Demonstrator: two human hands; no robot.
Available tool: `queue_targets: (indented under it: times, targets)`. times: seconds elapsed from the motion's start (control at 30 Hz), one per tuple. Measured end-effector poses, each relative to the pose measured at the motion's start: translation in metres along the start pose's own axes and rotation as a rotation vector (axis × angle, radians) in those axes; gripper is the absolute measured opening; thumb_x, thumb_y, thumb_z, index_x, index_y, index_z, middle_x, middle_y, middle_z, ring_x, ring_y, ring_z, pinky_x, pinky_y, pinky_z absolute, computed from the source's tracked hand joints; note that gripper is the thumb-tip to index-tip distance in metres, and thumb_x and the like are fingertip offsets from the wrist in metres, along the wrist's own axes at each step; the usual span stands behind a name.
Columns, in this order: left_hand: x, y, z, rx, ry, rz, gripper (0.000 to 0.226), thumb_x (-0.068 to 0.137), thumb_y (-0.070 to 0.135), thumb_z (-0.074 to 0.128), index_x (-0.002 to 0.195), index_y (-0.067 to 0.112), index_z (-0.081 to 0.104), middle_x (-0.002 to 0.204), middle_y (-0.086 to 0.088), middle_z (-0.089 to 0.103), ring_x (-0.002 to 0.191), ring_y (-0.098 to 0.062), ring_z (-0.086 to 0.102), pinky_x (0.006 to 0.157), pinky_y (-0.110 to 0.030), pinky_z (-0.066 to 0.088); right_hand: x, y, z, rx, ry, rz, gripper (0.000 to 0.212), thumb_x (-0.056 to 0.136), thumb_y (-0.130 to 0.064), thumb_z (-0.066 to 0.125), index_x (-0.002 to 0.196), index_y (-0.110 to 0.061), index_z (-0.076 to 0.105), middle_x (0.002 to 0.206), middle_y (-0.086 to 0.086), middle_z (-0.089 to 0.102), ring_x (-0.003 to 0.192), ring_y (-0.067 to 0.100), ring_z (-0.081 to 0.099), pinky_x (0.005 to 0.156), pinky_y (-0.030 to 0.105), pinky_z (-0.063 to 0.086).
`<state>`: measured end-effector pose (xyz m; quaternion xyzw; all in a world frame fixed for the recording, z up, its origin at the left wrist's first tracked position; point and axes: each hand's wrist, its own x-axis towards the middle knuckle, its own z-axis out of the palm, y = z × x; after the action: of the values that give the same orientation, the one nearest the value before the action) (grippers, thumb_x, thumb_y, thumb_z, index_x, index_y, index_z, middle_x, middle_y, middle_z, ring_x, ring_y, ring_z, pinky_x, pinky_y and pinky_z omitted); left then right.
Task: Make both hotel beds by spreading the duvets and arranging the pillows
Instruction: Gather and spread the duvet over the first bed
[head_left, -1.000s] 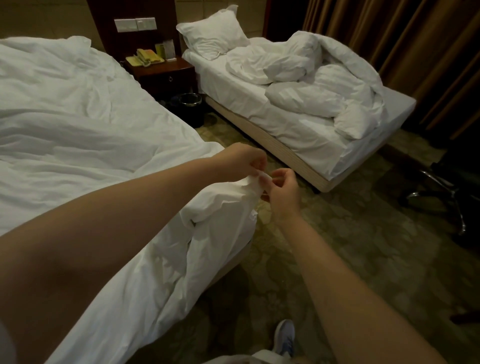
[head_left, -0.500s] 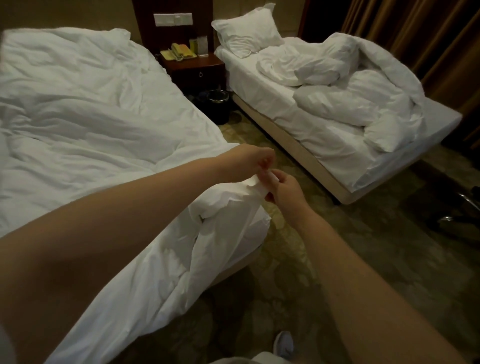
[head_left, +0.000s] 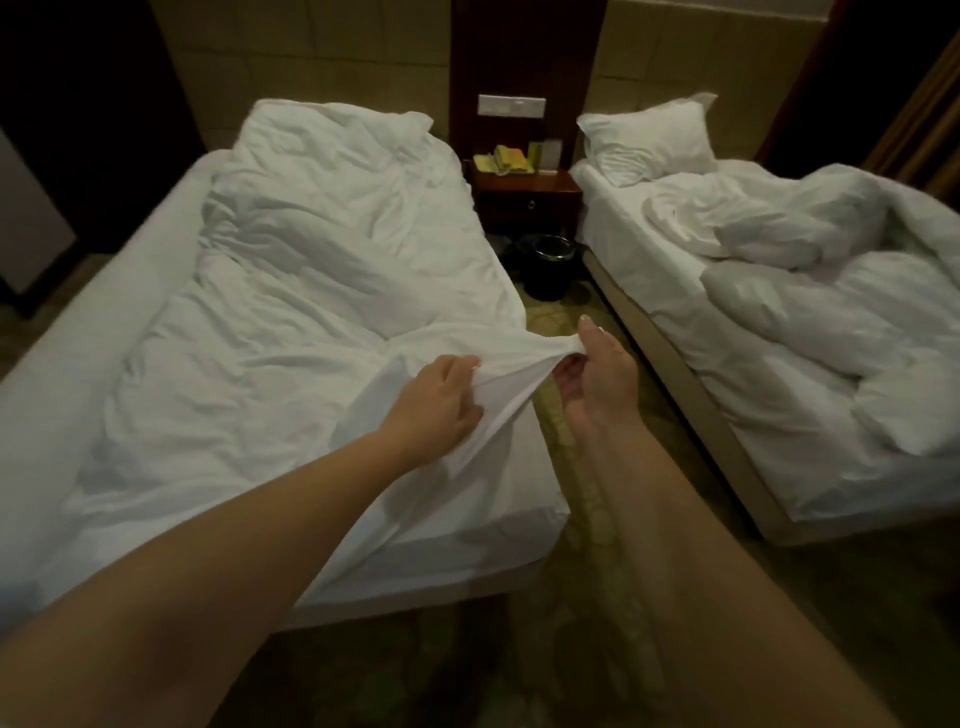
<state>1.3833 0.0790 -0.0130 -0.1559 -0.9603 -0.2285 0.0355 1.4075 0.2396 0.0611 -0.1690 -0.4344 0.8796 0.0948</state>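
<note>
The crumpled white duvet (head_left: 311, 312) is spread, though badly rumpled, across the left bed (head_left: 104, 291) at ten o'clock, and its near right corner (head_left: 524, 358) is up off the mattress at dead centre. A second ago that corner hung in a bunched fold over the bed's edge with both hands working tight together at it. Now they've drawn apart, and the cloth is pulled taut between them. The left hand (head_left: 436, 400) has its fingers curled into the fabric just inside the corner. The right hand (head_left: 597, 374) has its fingers clamped on the very tip. The view has swung as well, and now faces the headboard wall.

My read is that the corner is found and untwisted, so it looks ready to be drawn out to the foot and laid down. Whether a pillow sits under the duvet at the head, I cannot tell.

Further out at twelve o'clock is a dark wooden nightstand (head_left: 524, 192) carrying a yellow telephone (head_left: 506, 158). Just below it a round black bin (head_left: 545, 265) stands on the patterned carpet (head_left: 556, 317). At three o'clock is the right bed (head_left: 639, 270) with a heaped white duvet (head_left: 810, 291) piled toward its far side. A plump white pillow (head_left: 649, 140) sits askew at one o'clock — that bed is not yet made.
</note>
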Motion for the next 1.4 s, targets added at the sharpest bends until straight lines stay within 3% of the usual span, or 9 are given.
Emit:
queue_targets:
  times: [0.2, 0.33, 0.47, 0.63, 0.83, 1.07, 1.2, 1.3, 1.4]
  targets:
    - [0.004, 0.034, 0.001, 0.004, 0.368, -0.077, 0.038, 0.089, 0.017, 0.052, 0.125, 0.004, 0.053, 0.124, -0.020, 0.052, 0.107, -0.037, 0.051, 0.088, -0.039, 0.042, -0.014, -0.047, -0.011, 0.074, -0.067, -0.065, 0.023, 0.096, -0.007, 0.051, 0.074, -0.009, 0.052, 0.056, -0.003, 0.052, 0.046, 0.004, 0.054, 0.049, 0.019, 0.045]
    - [0.017, 0.055, -0.010, 0.070, 0.465, -0.035, 0.032, 0.092, 0.030, 0.040, 0.103, 0.011, 0.064, 0.101, -0.012, 0.062, 0.092, -0.033, 0.055, 0.078, -0.040, 0.046, -0.005, -0.088, -0.054, 0.106, 0.090, -0.089, 0.009, 0.094, -0.010, 0.055, 0.085, -0.010, 0.055, 0.073, 0.000, 0.053, 0.061, 0.008, 0.055, 0.053, 0.020, 0.048]
    - [0.017, 0.077, 0.003, 0.109, 0.308, -0.027, 0.026, 0.098, 0.024, 0.042, 0.103, 0.009, 0.063, 0.096, -0.012, 0.060, 0.089, -0.033, 0.054, 0.076, -0.039, 0.044, -0.009, -0.093, -0.099, 0.153, 0.237, -0.026, 0.003, 0.096, -0.012, 0.054, 0.094, -0.010, 0.055, 0.087, 0.003, 0.056, 0.074, 0.012, 0.057, 0.055, 0.021, 0.053]
    - [-0.025, 0.124, 0.061, 0.037, 0.185, 0.229, 0.023, 0.094, 0.032, 0.053, 0.099, 0.011, 0.060, 0.087, -0.007, 0.060, 0.077, -0.026, 0.057, 0.065, -0.027, 0.034, -0.029, -0.071, -0.120, 0.116, 0.299, 0.064, 0.012, 0.095, -0.012, 0.057, 0.083, -0.010, 0.055, 0.081, 0.004, 0.057, 0.064, 0.010, 0.057, 0.044, 0.016, 0.047]
    - [-0.025, 0.129, 0.064, -0.060, 0.347, -0.022, 0.020, 0.091, 0.026, 0.054, 0.104, 0.011, 0.056, 0.100, -0.008, 0.055, 0.088, -0.026, 0.051, 0.073, -0.033, 0.037, -0.046, -0.053, -0.113, 0.003, 0.222, 0.028, 0.009, 0.095, -0.012, 0.056, 0.086, -0.011, 0.058, 0.085, 0.004, 0.061, 0.070, 0.010, 0.061, 0.051, 0.017, 0.050]
    - [-0.021, 0.024, 0.051, 0.032, 0.184, -0.382, 0.014, 0.094, 0.023, 0.044, 0.101, 0.022, 0.057, 0.113, -0.010, 0.055, 0.099, -0.033, 0.051, 0.075, -0.035, 0.037, -0.063, -0.050, -0.099, -0.037, 0.296, -0.026, 0.007, 0.096, -0.013, 0.054, 0.090, -0.013, 0.057, 0.094, 0.004, 0.059, 0.083, 0.014, 0.061, 0.067, 0.025, 0.054]
    - [-0.042, -0.014, 0.049, 0.128, -0.035, -0.258, 0.019, 0.093, 0.019, 0.050, 0.108, 0.016, 0.061, 0.111, -0.013, 0.060, 0.103, -0.033, 0.057, 0.080, -0.034, 0.043, -0.041, -0.028, -0.121, -0.453, 0.471, -0.019, 0.012, 0.098, -0.020, 0.051, 0.092, -0.014, 0.060, 0.092, 0.002, 0.058, 0.083, 0.015, 0.057, 0.068, 0.027, 0.049]
    - [-0.065, -0.026, 0.044, 0.142, -0.135, -0.199, 0.022, 0.090, 0.016, 0.052, 0.110, 0.016, 0.061, 0.117, -0.011, 0.061, 0.109, -0.029, 0.056, 0.086, -0.030, 0.042, -0.010, -0.002, -0.128, -0.580, 0.625, 0.228, 0.030, 0.099, -0.016, 0.046, 0.123, -0.001, 0.055, 0.115, 0.012, 0.058, 0.108, 0.026, 0.057, 0.083, 0.031, 0.049]
    - [-0.090, -0.066, 0.021, 0.109, -0.102, -0.328, 0.025, 0.089, 0.016, 0.051, 0.112, 0.016, 0.061, 0.122, -0.010, 0.060, 0.112, -0.027, 0.055, 0.088, -0.029, 0.041, -0.004, 0.035, -0.059, -0.915, 0.229, 0.317, 0.035, 0.099, -0.017, 0.042, 0.130, -0.004, 0.050, 0.130, 0.005, 0.055, 0.121, 0.028, 0.054, 0.070, 0.022, 0.051]
